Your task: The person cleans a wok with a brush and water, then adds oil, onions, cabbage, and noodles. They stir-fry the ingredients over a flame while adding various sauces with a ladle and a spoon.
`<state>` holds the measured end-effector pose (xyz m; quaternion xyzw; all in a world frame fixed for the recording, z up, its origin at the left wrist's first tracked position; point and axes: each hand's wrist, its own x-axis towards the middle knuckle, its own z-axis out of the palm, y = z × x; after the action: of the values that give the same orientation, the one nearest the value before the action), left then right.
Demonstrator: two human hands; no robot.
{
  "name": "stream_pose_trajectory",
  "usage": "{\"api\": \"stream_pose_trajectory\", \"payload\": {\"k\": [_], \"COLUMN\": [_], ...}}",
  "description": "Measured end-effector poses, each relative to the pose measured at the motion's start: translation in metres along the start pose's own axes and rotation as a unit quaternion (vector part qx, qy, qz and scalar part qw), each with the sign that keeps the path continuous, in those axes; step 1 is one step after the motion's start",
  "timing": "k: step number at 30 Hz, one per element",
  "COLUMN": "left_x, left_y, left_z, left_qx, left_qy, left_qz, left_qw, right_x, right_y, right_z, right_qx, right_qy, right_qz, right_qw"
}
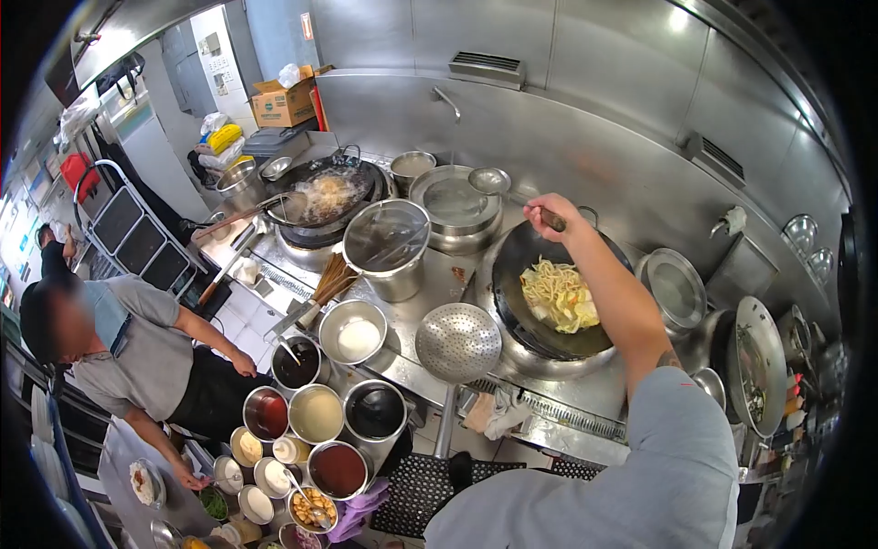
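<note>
My right hand [554,218] is closed around the handle of a ladle [489,181], raised above the far side of a wok [512,306]. The ladle's bowl points left, over the rim of a lidded steel pot [455,203]. In the wok lie pale noodles with yellowish-green pieces that look like cabbage [560,295]; the ladle is apart from them. To the wok's left is a perforated skimmer [457,342], its handle running down towards my body. My left hand does not show, so whether it grips that handle is hidden.
A second wok [325,194] with bubbling contents stands at the back left. Near it are a deep steel pot [388,252] and a brush [334,277]. Sauce containers [337,469] crowd the lower left, where a co-worker [151,343] stands. Pans [757,366] line the right.
</note>
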<state>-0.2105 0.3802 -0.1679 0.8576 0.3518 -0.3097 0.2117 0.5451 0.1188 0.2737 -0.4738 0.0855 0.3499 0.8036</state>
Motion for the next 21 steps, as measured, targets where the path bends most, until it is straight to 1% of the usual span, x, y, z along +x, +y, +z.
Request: {"api": "stream_pose_trajectory", "payload": {"k": [1, 6, 8, 9, 10, 11, 12, 13, 14, 15, 16, 17, 18, 19, 20, 21], "left_x": [-0.003, -0.035, -0.050, -0.056, -0.069, -0.076, -0.078, -0.081, -0.083, -0.085, -0.084, -0.082, -0.078, -0.103, -0.095, -0.090], "left_y": [0.000, -0.008, -0.006, -0.002, 0.005, 0.019, 0.031, 0.041, 0.050, 0.059, 0.070, 0.084, 0.097, 0.132, 0.140, 0.148], "left_z": [0.006, 0.065, 0.098, 0.114, 0.121, 0.120, 0.118, 0.115, 0.111, 0.107, 0.101, 0.094, 0.086, 0.045, 0.048, 0.046], "left_qx": [0.012, 0.065, 0.079, 0.086, 0.085, -0.044, -0.171, -0.169, -0.219, -0.266, -0.311, -0.358, -0.417, -0.447, -0.469, -0.460], "left_qy": [-0.003, -0.028, -0.036, -0.039, -0.043, 0.007, 0.058, 0.058, 0.095, 0.130, 0.127, 0.124, 0.107, 0.106, 0.133, 0.133], "left_qz": [0.009, 0.047, 0.059, 0.064, 0.062, -0.042, -0.144, -0.145, -0.103, -0.059, -0.041, -0.022, -0.029, -0.020, 0.005, 0.006], "left_qw": [1.000, 0.996, 0.994, 0.993, 0.994, 0.998, 0.973, 0.973, 0.966, 0.953, 0.941, 0.925, 0.902, 0.888, 0.873, 0.878], "right_x": [-0.017, -0.110, -0.137, -0.148, -0.157, -0.166, -0.173, -0.177, -0.176, -0.175, -0.175, -0.180, -0.195, -0.208, -0.219, -0.237], "right_y": [-0.003, -0.005, -0.007, -0.007, -0.004, -0.002, 0.001, 0.006, 0.011, 0.018, 0.025, 0.037, 0.048, 0.059, 0.066, 0.065], "right_z": [-0.005, -0.040, -0.061, -0.069, -0.081, -0.092, -0.102, -0.114, -0.130, -0.149, -0.167, -0.179, -0.187, -0.203, -0.217, -0.218], "right_qx": [-0.007, -0.049, -0.047, -0.052, -0.054, -0.085, -0.116, -0.121, -0.119, -0.250, -0.377, -0.522, -0.595, -0.692, -0.768, -0.785], "right_qy": [0.014, 0.048, 0.057, 0.078, 0.079, 0.091, 0.102, 0.130, 0.130, 0.134, 0.135, 0.137, 0.176, 0.174, 0.165, 0.168], "right_qz": [0.021, 0.019, 0.056, 0.069, 0.073, 0.071, 0.068, 0.057, 0.057, 0.026, -0.006, -0.087, -0.095, -0.196, -0.292, -0.227], "right_qw": [1.000, 0.998, 0.996, 0.993, 0.993, 0.990, 0.986, 0.982, 0.983, 0.959, 0.916, 0.837, 0.778, 0.673, 0.546, 0.551]}}
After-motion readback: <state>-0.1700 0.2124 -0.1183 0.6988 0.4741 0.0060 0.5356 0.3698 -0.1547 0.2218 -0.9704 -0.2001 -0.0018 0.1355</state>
